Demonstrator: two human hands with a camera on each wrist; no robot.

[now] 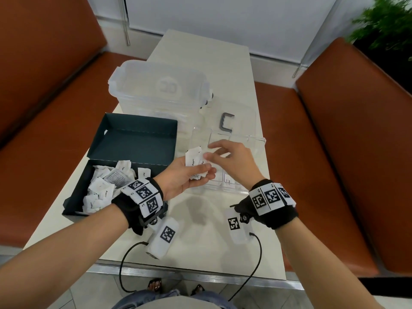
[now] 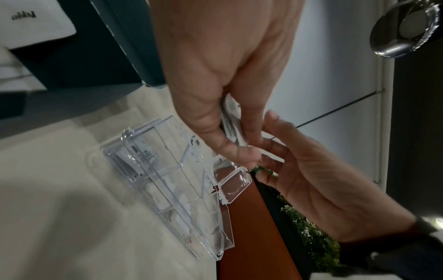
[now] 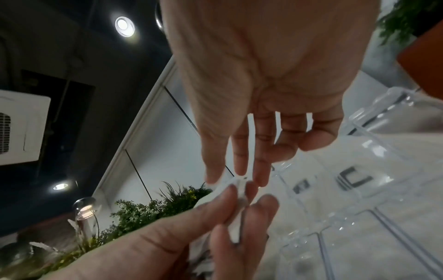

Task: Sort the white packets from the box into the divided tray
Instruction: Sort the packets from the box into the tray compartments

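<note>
What I can't make out from here

My left hand [image 1: 186, 178] covers the lower part of the white packets [image 1: 195, 160] it holds, so I can't count them, and only one word of their print is legible. My right hand [image 1: 231, 161] hides the middle of the divided tray [image 1: 259, 139], whose clear walls blur into the table [image 1: 200, 219]; which compartment the packets under my wrist lie in, I can't tell. In the right wrist view the packets show only as a thin blurred edge between my fingertips [image 3: 262, 179]. The dark box [image 1: 116, 139] is cut by my left wristband, and the pile inside is too jumbled to count.
</note>
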